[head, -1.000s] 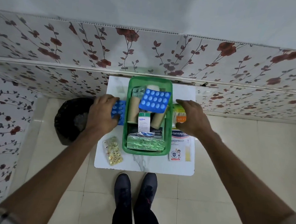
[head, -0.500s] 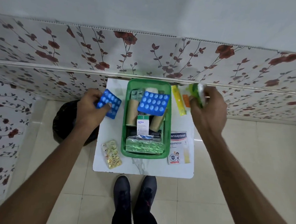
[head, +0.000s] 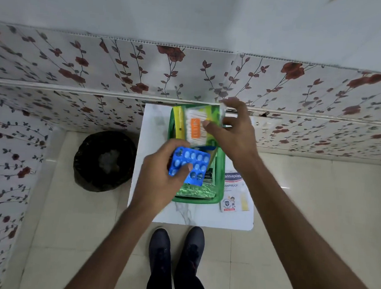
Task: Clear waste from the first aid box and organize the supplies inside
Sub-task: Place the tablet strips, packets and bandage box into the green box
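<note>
The green first aid box [head: 219,192] stands on a small white table [head: 202,215] against the wall. My left hand [head: 159,182] holds a blue blister pack of white pills [head: 189,165] above the box's near half. Over the far half, my right hand [head: 233,133] grips a green and yellow packet of cotton swabs [head: 196,126] with an orange label. A green foil strip [head: 195,192] shows at the box's near end. Most of the box's contents are hidden behind both hands and what they hold.
A Hansaplast plaster packet [head: 234,192] lies on the table right of the box. A bin lined with a black bag [head: 105,161] stands on the floor to the left. My two dark shoes [head: 176,251] are just before the table. Floral wall panels close the back and left.
Both hands lifted their items from beside the box and carried them inward over it: the blister pack from the left, the swab packet from the right. The view moved closer.
</note>
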